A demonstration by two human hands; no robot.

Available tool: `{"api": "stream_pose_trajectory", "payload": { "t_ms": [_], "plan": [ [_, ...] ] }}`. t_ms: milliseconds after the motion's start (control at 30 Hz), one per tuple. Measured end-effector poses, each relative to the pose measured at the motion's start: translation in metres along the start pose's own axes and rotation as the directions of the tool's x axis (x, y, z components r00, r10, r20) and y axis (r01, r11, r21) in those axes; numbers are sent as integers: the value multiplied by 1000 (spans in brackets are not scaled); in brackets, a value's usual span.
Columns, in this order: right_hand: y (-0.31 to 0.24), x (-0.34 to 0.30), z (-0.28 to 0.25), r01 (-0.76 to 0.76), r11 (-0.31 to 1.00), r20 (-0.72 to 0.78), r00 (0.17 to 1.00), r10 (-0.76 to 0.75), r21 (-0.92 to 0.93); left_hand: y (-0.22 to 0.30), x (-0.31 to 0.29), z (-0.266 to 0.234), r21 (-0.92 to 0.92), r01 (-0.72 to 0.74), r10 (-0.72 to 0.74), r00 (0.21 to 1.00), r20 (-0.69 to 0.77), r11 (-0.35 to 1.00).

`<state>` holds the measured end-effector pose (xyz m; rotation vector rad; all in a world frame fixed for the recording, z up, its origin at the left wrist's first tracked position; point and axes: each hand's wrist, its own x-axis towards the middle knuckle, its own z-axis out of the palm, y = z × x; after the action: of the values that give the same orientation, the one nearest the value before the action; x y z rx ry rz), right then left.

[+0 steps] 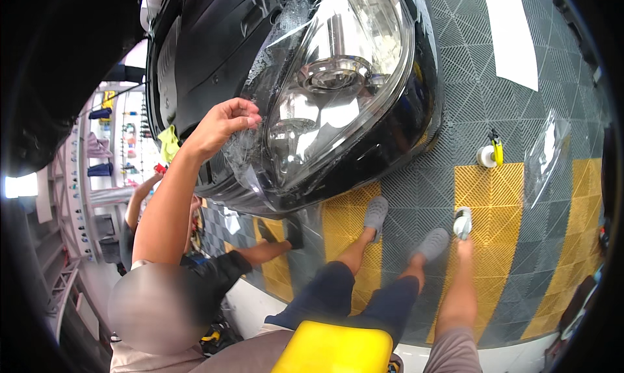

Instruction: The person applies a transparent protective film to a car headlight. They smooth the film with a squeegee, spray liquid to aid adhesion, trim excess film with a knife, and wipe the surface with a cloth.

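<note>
A car headlight (331,80) with a clear lens sits in the black front end of a car. Wet, wrinkled clear film (244,155) lies along the headlight's inner edge, beside the black engine-bay panel. My left hand (224,126) reaches up to it, thumb and fingers drawn together at the film. My right hand (462,222) is low on the right, over the yellow floor tiles and away from the car. Its fingers are hard to see, and a small white-grey thing at its end is too small to name.
A white bottle with a yellow spray trigger (489,155) stands on the grey-and-yellow floor. Beyond lie a white sheet (513,35) and a clear sheet (547,155). A co-worker's arm (135,210) shows behind my left arm; shelving (120,129) stands at left.
</note>
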<state>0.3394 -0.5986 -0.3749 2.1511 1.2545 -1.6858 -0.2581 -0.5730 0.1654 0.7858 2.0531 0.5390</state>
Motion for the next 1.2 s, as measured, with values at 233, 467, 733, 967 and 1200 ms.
{"api": "stream_pose_trajectory", "payload": {
  "t_ms": [233,467,733,967,1200],
  "plan": [
    [-244,-229,-17,361,635,88,822,-562,683,-32,2,-47,-15,6,-5,1000,23,1000],
    [-443,-554,-46,972,-192,133,-210,-969,135,-41,63,-44,-125,-61,97,946,310,990],
    [-521,-447,41,826,543,-371,462,-806,-151,-47,64,-39,-125,-241,265,931,251,963],
    [-548,-333,94,527,422,-515,-35,-856,-738,-49,69,-51,-203,-165,239,870,430,965],
    [-465,-396,206,842,344,-492,110,-864,-416,-47,66,-58,-167,-187,242,867,436,968]
  ]
}}
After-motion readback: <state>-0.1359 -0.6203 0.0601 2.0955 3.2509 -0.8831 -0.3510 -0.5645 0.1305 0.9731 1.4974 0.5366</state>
